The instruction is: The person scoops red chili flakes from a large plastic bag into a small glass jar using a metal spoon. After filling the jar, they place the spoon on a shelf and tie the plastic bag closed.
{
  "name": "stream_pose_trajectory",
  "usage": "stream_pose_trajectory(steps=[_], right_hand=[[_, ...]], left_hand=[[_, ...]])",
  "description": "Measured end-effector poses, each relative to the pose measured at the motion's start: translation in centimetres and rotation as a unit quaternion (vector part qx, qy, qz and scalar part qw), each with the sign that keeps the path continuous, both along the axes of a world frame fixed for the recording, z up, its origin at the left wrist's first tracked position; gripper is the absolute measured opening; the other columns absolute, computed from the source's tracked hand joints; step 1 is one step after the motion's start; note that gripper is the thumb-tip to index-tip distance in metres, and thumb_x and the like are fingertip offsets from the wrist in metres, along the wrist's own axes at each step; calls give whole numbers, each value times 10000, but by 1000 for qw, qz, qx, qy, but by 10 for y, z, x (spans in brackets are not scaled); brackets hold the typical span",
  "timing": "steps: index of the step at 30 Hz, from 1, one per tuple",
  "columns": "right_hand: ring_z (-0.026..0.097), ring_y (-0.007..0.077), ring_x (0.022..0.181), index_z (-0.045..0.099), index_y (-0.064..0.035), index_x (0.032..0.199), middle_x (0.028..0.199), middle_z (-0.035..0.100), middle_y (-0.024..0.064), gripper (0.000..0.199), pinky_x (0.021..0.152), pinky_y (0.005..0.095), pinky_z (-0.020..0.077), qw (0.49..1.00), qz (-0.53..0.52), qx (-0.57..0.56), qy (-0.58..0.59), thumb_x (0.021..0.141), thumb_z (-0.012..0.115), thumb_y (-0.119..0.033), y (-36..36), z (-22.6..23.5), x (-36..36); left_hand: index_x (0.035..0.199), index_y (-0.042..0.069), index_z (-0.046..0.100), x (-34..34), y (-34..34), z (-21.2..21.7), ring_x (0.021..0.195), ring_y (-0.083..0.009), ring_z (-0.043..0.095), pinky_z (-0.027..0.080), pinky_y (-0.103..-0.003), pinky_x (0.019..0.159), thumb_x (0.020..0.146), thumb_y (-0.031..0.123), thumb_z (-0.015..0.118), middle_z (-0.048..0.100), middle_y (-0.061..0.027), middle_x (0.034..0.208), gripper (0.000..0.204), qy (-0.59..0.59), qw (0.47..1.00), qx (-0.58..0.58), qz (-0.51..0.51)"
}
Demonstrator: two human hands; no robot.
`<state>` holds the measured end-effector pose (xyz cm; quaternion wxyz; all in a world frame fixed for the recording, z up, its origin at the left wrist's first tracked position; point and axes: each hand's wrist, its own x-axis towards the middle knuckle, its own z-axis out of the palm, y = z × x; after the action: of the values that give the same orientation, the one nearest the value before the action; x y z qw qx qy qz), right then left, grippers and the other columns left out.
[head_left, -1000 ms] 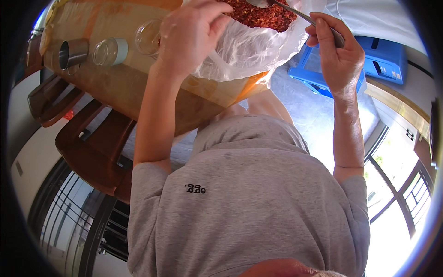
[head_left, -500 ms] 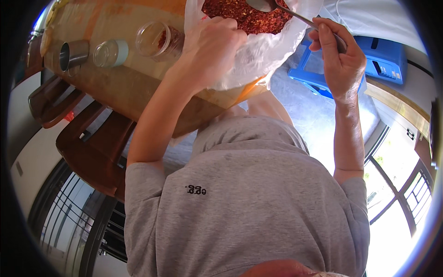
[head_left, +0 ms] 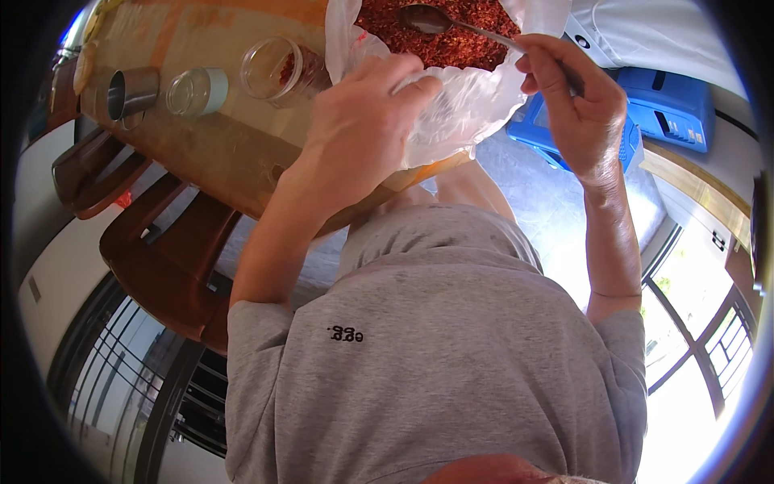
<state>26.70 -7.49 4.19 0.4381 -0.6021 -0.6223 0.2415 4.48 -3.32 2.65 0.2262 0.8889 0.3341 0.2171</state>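
A white plastic bag lies spread wide at the table's near edge, full of red chili flakes. My right hand is closed round the handle of a metal spoon. The spoon's bowl rests down on the flakes, near the top of the view. At the left side of the bag, my left hand grips its near rim, thumb and forefinger uppermost; the other fingers are partly hidden. Just left of that hand lies a clear jar on its side, with some red flakes in it.
On the wooden table, farther left, are a small glass jar with a pale band and a metal cup. Brown wooden chairs stand along the table's near left side. Blue plastic stools are on the right.
The spoon has moved left and down into the flakes with my right hand. My left hand has shifted slightly nearer to me, its thumb and forefinger now farther apart.
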Motion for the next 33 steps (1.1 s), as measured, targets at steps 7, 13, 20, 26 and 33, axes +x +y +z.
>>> stream_pose_trajectory(steps=[7, 13, 20, 26, 33], right_hand=[[573, 144, 585, 625, 40, 956, 724, 621, 117, 128, 543, 257, 470, 992, -68, 72, -73, 851, 555, 17, 26, 1, -14], [590, 88, 688, 633, 5, 1055, 786, 653, 63, 192, 648, 208, 496, 995, 20, -76, 69, 918, 533, -86, 34, -27, -8], [555, 55, 599, 621, 5, 1038, 756, 639, 48, 216, 515, 192, 445, 980, 76, -162, 85, 928, 526, -155, 20, -29, -17], [580, 65, 593, 619, 11, 1012, 771, 650, 72, 230, 448, 187, 417, 943, 1, -258, 209, 921, 520, -176, 19, -22, -18], [595, 96, 607, 600, 38, 1041, 795, 655, 97, 244, 465, 203, 429, 919, -79, -216, 321, 920, 503, -149, 8, -11, 0]], left_hand=[[1170, 10, 543, -61, -6, -15, 995, -197, 546, 472, -326, 766, 722, -7, 703, 528, -107, 1195, 476, -282, 925, -27, 254], [1379, 5, 258, -99, -2, -73, 1225, -268, 389, 345, -430, 982, 606, 144, 829, 368, -154, 1355, 971, -240, 902, -121, 339], [1335, -4, 297, -93, 26, -99, 1195, -262, 413, 309, -420, 1019, 562, 216, 864, 399, -152, 1300, 983, -234, 902, -176, 319], [1237, -2, 385, -100, 38, -113, 1101, -222, 463, 391, -410, 937, 580, 135, 851, 458, -119, 1178, 817, -269, 889, -208, 307], [1222, -10, 409, -106, 31, -50, 1023, -170, 500, 515, -254, 766, 604, -14, 795, 462, -105, 1165, 728, -391, 851, -198, 289]])
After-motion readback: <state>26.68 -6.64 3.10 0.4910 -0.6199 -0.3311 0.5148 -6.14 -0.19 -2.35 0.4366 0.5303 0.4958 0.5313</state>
